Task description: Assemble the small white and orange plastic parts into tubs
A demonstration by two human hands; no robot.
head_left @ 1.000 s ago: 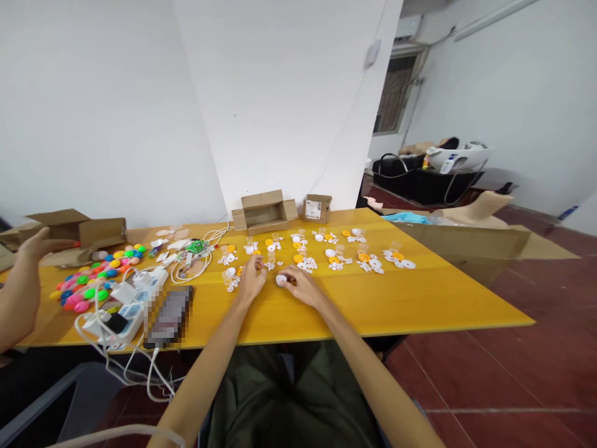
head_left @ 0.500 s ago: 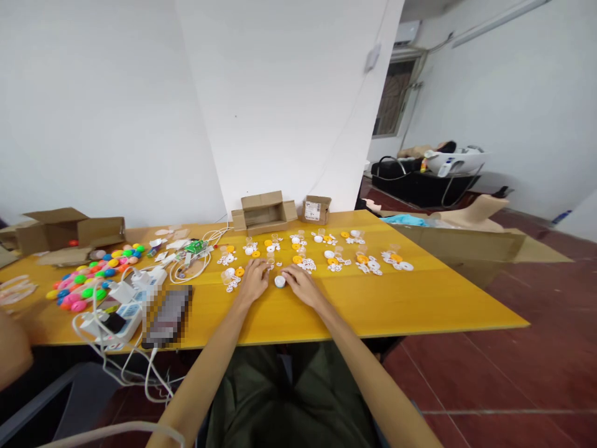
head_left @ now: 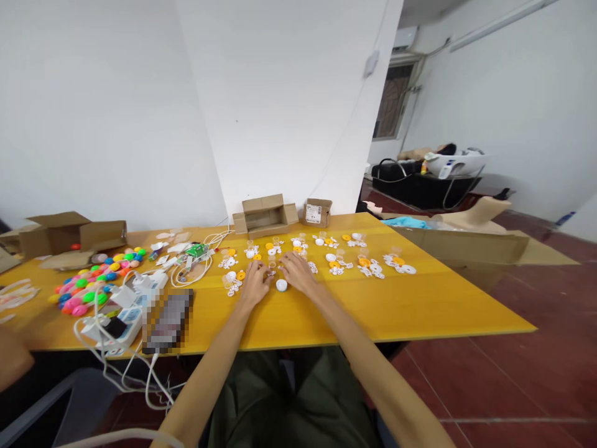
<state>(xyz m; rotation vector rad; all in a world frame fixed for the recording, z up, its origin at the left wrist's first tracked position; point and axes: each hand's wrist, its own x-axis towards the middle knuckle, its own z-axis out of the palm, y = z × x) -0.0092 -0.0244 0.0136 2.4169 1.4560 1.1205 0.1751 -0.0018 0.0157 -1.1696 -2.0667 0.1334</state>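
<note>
My left hand [head_left: 255,284] rests low over the table, fingers curled in and thumb toward the middle, close to small white pieces [head_left: 271,273]. Whatever lies in its fingertips is too small to make out. My right hand [head_left: 298,272] reaches a little farther forward, its fingers stretched out and apart, with nothing visible in them. Between the two hands stands a small clear cup [head_left: 272,262]. A round white cap [head_left: 281,285] sits on the table just nearer to me, below the right fingers and touched by neither hand.
Groups of white and orange discs with clear cups [head_left: 372,267] spread across the yellow table [head_left: 420,305]. Open cardboard boxes [head_left: 265,218] stand at the back. To the left lie colourful balls [head_left: 88,283], a power strip [head_left: 130,320], cables and a blurred phone [head_left: 170,320]. Part of another person's arm [head_left: 12,361] shows far left.
My right hand has moved forward, away from the white cap, and its fingers have spread toward the clear cup. My left hand has stayed nearly in place.
</note>
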